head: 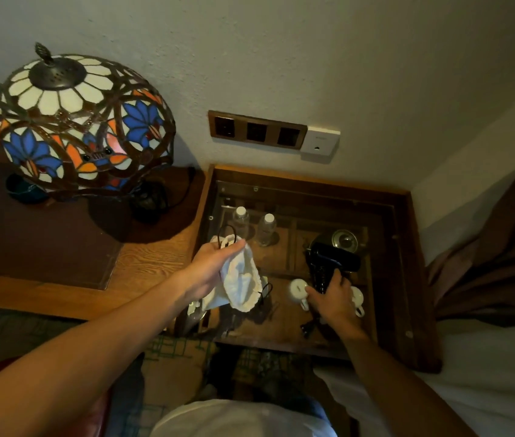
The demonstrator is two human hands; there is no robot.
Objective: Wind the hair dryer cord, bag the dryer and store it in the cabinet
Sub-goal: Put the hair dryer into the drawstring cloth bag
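Observation:
A black hair dryer (pixel 333 258) is held over the glass-topped wooden cabinet (pixel 407 247), its cord wound around the handle. My right hand (pixel 333 299) grips that handle from below. A white cloth drawstring bag (pixel 242 277) with black strings hangs to the left of the dryer, over the cabinet's left part. My left hand (pixel 215 266) is closed on the bag's upper edge. The bag and the dryer are apart.
Under the glass are two water bottles (pixel 254 225), a kettle (pixel 342 239) and white cups (pixel 298 291). A stained-glass lamp (pixel 79 121) stands on the wooden desk (pixel 142 263) at left. Wall sockets (pixel 257 130) sit above the cabinet. A white bed (pixel 486 373) lies at right.

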